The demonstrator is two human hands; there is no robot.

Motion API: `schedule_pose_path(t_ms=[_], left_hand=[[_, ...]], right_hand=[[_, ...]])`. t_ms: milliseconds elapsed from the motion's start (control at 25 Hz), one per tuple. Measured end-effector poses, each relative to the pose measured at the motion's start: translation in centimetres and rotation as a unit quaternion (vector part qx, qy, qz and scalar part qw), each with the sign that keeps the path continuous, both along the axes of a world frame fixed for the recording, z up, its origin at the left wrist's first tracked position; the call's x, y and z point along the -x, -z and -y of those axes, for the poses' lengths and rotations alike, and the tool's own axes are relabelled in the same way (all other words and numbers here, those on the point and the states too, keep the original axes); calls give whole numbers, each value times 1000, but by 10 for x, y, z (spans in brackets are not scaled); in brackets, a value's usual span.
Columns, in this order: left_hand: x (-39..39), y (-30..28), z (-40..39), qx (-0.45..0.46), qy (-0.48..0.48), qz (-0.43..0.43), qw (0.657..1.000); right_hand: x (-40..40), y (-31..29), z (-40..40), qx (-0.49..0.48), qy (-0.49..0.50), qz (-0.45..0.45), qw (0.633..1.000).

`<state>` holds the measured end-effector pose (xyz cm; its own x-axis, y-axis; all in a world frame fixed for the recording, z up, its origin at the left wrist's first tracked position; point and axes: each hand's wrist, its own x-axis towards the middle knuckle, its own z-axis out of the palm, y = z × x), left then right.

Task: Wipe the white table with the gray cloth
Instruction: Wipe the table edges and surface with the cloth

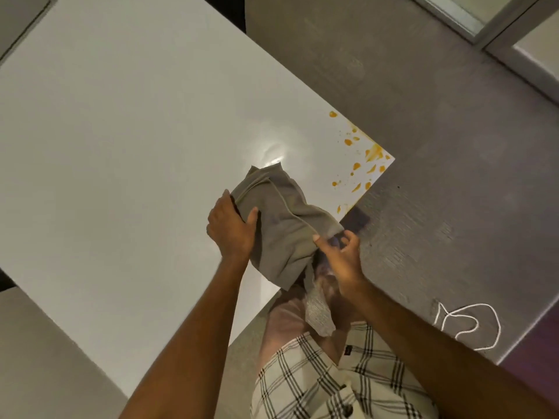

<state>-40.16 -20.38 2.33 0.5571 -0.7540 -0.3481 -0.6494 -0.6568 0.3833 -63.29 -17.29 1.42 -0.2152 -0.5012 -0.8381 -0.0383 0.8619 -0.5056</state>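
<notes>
The gray cloth [282, 225] is bunched and folded, held over the near edge of the white table [121, 146]. My left hand [231, 226] grips the cloth's left side, thumb on top. On the cloth's lower right corner my right hand [340, 252] pinches the hem with thumb and fingers. Orange splatter stains [367, 158] spot the table's right corner, just beyond the cloth. Whether the cloth touches the tabletop cannot be told.
Gray carpet [423, 131] surrounds the table on the right. A white cord [465, 325] lies looped on the floor at the lower right. My plaid shirt [332, 379] shows at the bottom. A window frame [499, 28] runs along the top right.
</notes>
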Motion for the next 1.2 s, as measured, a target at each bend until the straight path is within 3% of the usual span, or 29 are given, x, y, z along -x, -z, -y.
schedule_pose_path(t_ms=[120, 280, 440, 640, 800, 880, 960, 1040, 1120, 1200], left_hand=[[7, 15, 19, -70, 60, 33, 995], [5, 24, 16, -48, 74, 46, 995], [-3, 22, -8, -47, 78, 16, 996], [-1, 13, -48, -85, 167, -43, 981], [3, 8, -70, -224, 256, -86, 936], [3, 6, -64, -337, 303, -129, 882], [-5, -1, -47, -419, 341, -109, 834], [-16, -8, -24, -384, 368, -2, 847], [-25, -15, 3, -243, 331, 87, 908], [-23, -13, 32, -81, 282, 94, 951]], right_hand=[[-14, 14, -14, -44, -20, 56, 997], [-14, 15, -13, -33, -17, 58, 998], [0, 7, -11, 57, -13, -11, 998], [-25, 5, -12, 143, -45, -221, 964], [-83, 6, -16, 61, -156, -326, 930], [-102, 13, -22, 25, -194, -340, 920], [-116, 22, -32, 24, -205, -357, 911], [-128, 33, -41, 30, -206, -365, 907], [-135, 41, -45, 35, -212, -374, 902], [-135, 48, -40, 51, -204, -391, 896]])
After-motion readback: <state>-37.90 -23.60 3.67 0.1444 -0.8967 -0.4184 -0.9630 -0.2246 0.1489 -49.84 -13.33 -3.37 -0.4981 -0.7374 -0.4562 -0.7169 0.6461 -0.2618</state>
